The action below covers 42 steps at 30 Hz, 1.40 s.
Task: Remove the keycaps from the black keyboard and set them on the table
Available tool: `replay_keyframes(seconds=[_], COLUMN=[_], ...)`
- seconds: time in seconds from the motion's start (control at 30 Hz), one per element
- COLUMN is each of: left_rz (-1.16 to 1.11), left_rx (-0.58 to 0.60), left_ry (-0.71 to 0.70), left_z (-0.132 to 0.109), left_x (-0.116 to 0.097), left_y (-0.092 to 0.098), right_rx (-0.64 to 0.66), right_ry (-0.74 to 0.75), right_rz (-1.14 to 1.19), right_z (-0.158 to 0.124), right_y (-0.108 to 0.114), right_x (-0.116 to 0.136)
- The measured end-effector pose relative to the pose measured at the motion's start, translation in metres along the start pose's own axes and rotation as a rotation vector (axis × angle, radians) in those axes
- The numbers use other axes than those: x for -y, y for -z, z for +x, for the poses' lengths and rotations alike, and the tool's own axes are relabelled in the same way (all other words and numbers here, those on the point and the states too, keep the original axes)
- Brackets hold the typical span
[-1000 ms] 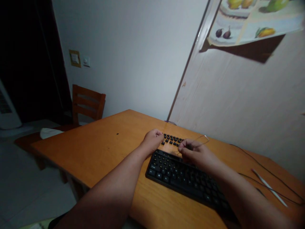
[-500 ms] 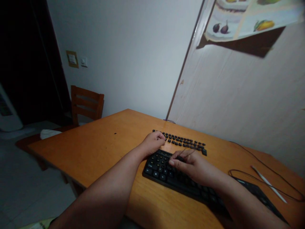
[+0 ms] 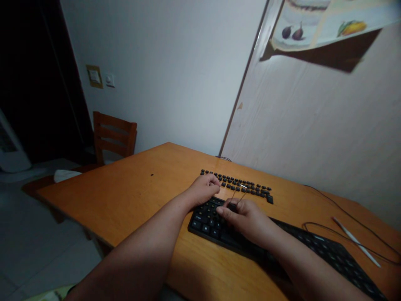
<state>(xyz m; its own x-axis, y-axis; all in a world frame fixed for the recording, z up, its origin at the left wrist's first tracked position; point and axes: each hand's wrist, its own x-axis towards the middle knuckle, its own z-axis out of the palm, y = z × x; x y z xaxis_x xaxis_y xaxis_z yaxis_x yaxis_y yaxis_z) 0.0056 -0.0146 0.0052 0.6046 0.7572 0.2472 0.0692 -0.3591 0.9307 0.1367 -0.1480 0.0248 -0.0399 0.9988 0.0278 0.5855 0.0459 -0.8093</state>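
Observation:
A black keyboard (image 3: 206,230) lies at an angle along the front of the table, its upper left keys bared to small yellowish stems. My left hand (image 3: 205,188) rests at its upper left corner with the fingers curled together; what they hold, if anything, is hidden. Over the left-middle keys, my right hand (image 3: 247,219) grips a keycap puller (image 3: 232,195), whose two thin wire prongs point up and away. Behind the keyboard, loose black keycaps (image 3: 247,188) stand in rows, the left end partly covered by my left hand.
A white pen-like stick (image 3: 357,242) and a black cable (image 3: 316,224) lie to the right on the wooden table (image 3: 131,192). One small dark piece (image 3: 152,174) sits far left. A wooden chair (image 3: 114,136) stands beyond; the wall (image 3: 175,83) borders the back.
My right hand has shifted slightly left, tilting the keycap puller so its prongs point more upward. My left hand has moved a little to the right, its fingers still curled.

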Motion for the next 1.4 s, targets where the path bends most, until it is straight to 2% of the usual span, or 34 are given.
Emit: replay_keyframes(seconds=[0.17, 0.33, 0.43, 0.7, 0.93, 1.1, 1.3, 1.4], left_rz=[0.025, 0.055, 0.065, 0.066, -0.134, -0.198, -0.24, -0.271], left_rx=[0.011, 0.032, 0.048, 0.059, 0.226, 0.236, 0.201, 0.205], left_ry=[-0.01, -0.035, -0.031, -0.025, 0.029, 0.026, 0.034, 0.042], left_z=[0.0, 0.001, 0.001, -0.002, -0.011, -0.01, -0.009, -0.01], left_x=[0.002, 0.004, 0.004, -0.004, -0.02, -0.015, -0.011, -0.012], left_y=[-0.001, -0.002, -0.002, -0.001, -0.003, -0.005, -0.004, -0.004], right_rx=[-0.175, -0.205, -0.225, -0.415, -0.59, -0.603, -0.583, -0.56], right_ry=[-0.093, -0.224, -0.231, -0.105, 0.074, 0.199, 0.3, 0.347], right_rz=[0.131, 0.278, 0.339, 0.425, 0.287, 0.069, 0.04, -0.137], right_z=[0.005, 0.004, 0.002, 0.002, 0.008, 0.008, 0.008, 0.008], right_y=[-0.009, -0.011, -0.009, 0.004, 0.003, 0.001, 0.001, 0.007], right_x=[-0.007, -0.003, -0.001, 0.003, -0.002, -0.001, -0.007, -0.012])
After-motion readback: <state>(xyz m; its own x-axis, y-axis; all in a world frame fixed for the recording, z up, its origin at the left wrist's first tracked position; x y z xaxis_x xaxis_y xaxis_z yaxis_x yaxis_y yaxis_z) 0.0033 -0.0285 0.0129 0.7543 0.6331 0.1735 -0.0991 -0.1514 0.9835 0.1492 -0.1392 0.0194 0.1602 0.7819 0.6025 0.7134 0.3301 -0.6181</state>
